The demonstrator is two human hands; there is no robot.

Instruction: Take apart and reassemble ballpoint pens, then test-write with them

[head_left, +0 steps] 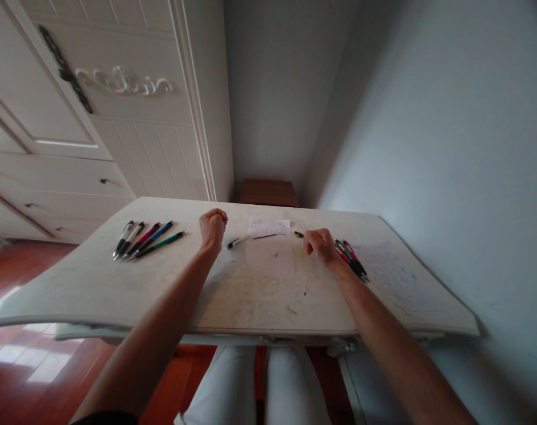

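Note:
My left hand (213, 229) is closed in a fist over the table, left of a sheet of paper; whatever it holds, if anything, is hidden. Between my hands lie a short black-tipped pen part (233, 242) and a thin dark pen refill (265, 236), whose end reaches onto the small white paper (271, 226). My right hand (320, 243) has its fingers curled down on the right of the paper. A small black pen piece (298, 234) shows just left of those fingers; I cannot tell whether they grip it.
Several pens (147, 241) in different colours lie fanned out at the table's left. More pens (352, 258) lie beyond my right forearm, beside a written sheet (395, 274). A white cabinet (162, 118) borders the table's far left, and a wall (463, 147) its right.

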